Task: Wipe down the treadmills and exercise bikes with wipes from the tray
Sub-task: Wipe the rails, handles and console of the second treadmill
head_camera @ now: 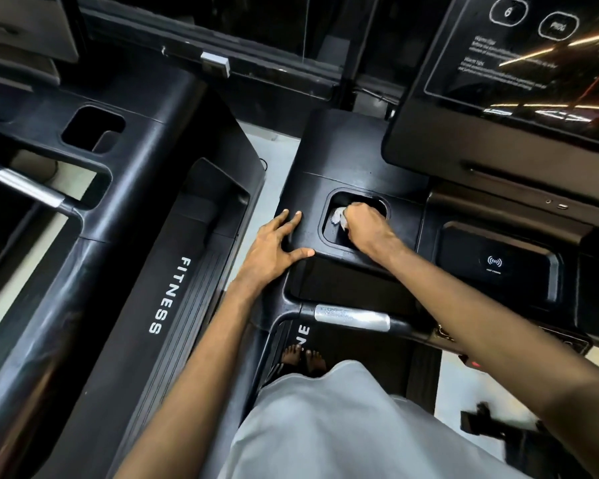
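I stand on a black treadmill, facing its console point(353, 160). My right hand point(365, 228) grips a crumpled white wipe point(338, 217) and holds it down inside the console's left cup recess point(329, 236). Only a small part of the wipe shows past my fingers. My left hand point(274, 247) rests flat on the console's left corner, fingers spread, thumb on the front edge. No tray of wipes is in view.
A glossy touchscreen point(519, 70) rises at the upper right. Below it lies a wireless charging pad point(495, 264). A silver-capped handlebar point(351, 318) crosses under my arms. A second treadmill point(166, 295) marked FITNESS stands to the left, across a narrow gap of pale floor.
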Demonstrator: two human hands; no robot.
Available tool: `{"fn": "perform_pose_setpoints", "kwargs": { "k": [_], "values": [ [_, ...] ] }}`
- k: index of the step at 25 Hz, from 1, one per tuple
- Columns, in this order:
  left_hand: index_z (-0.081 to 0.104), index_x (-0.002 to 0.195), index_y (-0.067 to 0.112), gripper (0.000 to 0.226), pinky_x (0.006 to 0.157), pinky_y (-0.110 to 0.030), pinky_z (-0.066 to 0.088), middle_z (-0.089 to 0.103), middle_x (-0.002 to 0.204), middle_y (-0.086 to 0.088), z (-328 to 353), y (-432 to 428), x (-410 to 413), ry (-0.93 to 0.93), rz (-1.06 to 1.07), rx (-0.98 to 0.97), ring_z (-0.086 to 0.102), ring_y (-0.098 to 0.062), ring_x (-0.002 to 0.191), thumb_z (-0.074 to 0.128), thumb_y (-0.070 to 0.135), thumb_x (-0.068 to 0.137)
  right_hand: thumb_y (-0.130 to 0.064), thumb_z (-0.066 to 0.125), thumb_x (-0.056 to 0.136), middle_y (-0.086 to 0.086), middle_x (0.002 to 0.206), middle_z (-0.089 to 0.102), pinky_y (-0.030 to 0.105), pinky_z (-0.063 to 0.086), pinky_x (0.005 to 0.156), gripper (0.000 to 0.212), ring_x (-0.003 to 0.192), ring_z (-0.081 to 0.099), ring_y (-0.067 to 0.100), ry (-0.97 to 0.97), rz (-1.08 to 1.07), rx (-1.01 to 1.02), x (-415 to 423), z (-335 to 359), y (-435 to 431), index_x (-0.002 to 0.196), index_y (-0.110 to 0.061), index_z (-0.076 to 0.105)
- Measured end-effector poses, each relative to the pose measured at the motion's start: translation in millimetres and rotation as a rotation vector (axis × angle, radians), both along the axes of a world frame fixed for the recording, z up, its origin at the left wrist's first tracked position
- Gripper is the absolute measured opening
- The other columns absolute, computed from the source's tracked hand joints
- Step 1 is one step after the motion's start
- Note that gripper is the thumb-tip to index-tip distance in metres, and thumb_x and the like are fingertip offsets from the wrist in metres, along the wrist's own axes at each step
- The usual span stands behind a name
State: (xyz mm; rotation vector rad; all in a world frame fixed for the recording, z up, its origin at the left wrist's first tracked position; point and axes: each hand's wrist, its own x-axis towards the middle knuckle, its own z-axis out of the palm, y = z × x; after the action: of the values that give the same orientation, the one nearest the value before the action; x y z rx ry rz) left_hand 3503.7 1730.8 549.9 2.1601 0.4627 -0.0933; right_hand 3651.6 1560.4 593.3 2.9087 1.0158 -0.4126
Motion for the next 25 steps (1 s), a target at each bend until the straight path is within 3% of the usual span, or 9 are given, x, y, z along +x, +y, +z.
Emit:
{"fn": "perform_pose_setpoints", "kwargs": {
  "k": [3, 6, 8, 10, 14, 17, 19, 22, 25],
  "values": [
    [0.036, 0.154, 0.038, 0.091, 0.120, -0.035, 0.018, 0.026, 0.164, 0.008, 2.2, 1.8, -0.4, 0.007, -0.024, 0.035, 0.022, -0.015, 0.149, 0.074, 0.062, 0.075, 0.009, 0.052, 0.086, 0.024, 0.092, 0.069, 0.043, 0.056, 0.074, 0.016, 0.089, 0.069, 0.042, 0.032, -0.114, 0.145, 0.1, -12.3, 10.4, 0.091, 0.004, 0.067],
    [0.036, 0.154, 0.038, 0.091, 0.119, -0.034, 0.020, 0.026, 0.164, 0.007, 0.9, 2.7, -0.1, 0.001, -0.035, 0.060, 0.024, -0.016, 0.149, 0.074, 0.064, 0.076, -0.012, 0.064, 0.091, 0.017, 0.104, 0.073, 0.036, 0.055, 0.082, 0.015, 0.098, 0.069, 0.034, 0.150, -0.255, 0.308, 1.3, -21.8, 20.4, 0.098, -0.003, 0.074],
    [0.036, 0.154, 0.039, 0.091, 0.119, -0.037, 0.023, 0.028, 0.164, 0.007, -1.4, 2.5, 0.3, -0.007, -0.028, 0.063, 0.025, -0.017, 0.148, 0.074, 0.065, 0.075, -0.019, 0.068, 0.091, 0.009, 0.103, 0.074, 0.028, 0.053, 0.083, 0.016, 0.098, 0.069, 0.026, 0.252, -0.178, 0.265, 3.0, -21.7, 14.5, 0.093, -0.006, 0.076],
    [0.037, 0.154, 0.039, 0.091, 0.120, -0.040, 0.027, 0.029, 0.164, 0.005, -3.1, 2.8, 0.8, -0.012, -0.020, 0.066, 0.026, -0.018, 0.148, 0.074, 0.065, 0.075, -0.020, 0.068, 0.091, 0.006, 0.085, 0.074, 0.029, 0.052, 0.074, 0.021, 0.088, 0.070, 0.023, 0.392, -0.053, 0.174, 2.0, -14.9, 6.1, 0.079, -0.004, 0.074],
    [0.036, 0.155, 0.037, 0.088, 0.122, -0.041, 0.025, 0.026, 0.165, 0.003, -0.4, -1.4, -1.1, -0.016, -0.026, 0.066, 0.024, -0.020, 0.149, 0.074, 0.061, 0.079, -0.003, 0.055, 0.086, -0.001, 0.083, 0.072, 0.025, 0.054, 0.070, 0.025, 0.082, 0.071, 0.018, 0.470, 0.040, -0.185, 14.2, 10.2, 12.8, 0.076, -0.018, 0.072],
    [0.035, 0.155, 0.036, 0.086, 0.122, -0.039, 0.022, 0.025, 0.166, 0.000, -0.3, -3.8, -2.6, -0.018, -0.025, 0.052, 0.023, -0.022, 0.151, 0.074, 0.057, 0.082, 0.005, 0.053, 0.081, 0.016, 0.089, 0.069, 0.032, 0.053, 0.064, 0.017, 0.083, 0.070, 0.031, 0.313, 0.086, -0.401, 10.8, 17.1, 15.8, 0.082, -0.005, 0.068],
    [0.035, 0.155, 0.036, 0.085, 0.122, -0.038, 0.021, 0.024, 0.166, -0.001, 0.1, -4.4, -2.9, -0.025, -0.015, 0.037, 0.022, -0.022, 0.151, 0.074, 0.056, 0.083, 0.005, 0.056, 0.087, 0.021, 0.109, 0.067, 0.033, 0.049, 0.070, 0.020, 0.100, 0.068, 0.038, 0.168, 0.156, -0.352, 6.0, 10.2, 15.0, 0.104, 0.003, 0.066],
    [0.035, 0.155, 0.037, 0.083, 0.123, -0.038, 0.021, 0.023, 0.166, 0.001, -1.0, -5.3, -4.7, -0.027, -0.006, 0.016, 0.020, -0.019, 0.152, 0.073, 0.055, 0.083, 0.005, 0.053, 0.090, 0.019, 0.117, 0.060, 0.041, 0.050, 0.080, 0.021, 0.109, 0.062, 0.041, 0.026, 0.273, -0.218, 10.0, 6.9, 13.5, 0.108, 0.003, 0.063],
    [0.036, 0.155, 0.037, 0.083, 0.124, -0.039, 0.021, 0.023, 0.166, 0.001, 0.3, -5.9, -4.6, -0.031, -0.006, 0.018, 0.020, -0.019, 0.152, 0.074, 0.055, 0.083, 0.007, 0.050, 0.091, 0.015, 0.123, 0.058, 0.045, 0.051, 0.087, 0.031, 0.114, 0.061, 0.038, -0.026, 0.249, -0.266, 14.2, 5.8, 10.1, 0.119, 0.000, 0.061]
  ]
}}
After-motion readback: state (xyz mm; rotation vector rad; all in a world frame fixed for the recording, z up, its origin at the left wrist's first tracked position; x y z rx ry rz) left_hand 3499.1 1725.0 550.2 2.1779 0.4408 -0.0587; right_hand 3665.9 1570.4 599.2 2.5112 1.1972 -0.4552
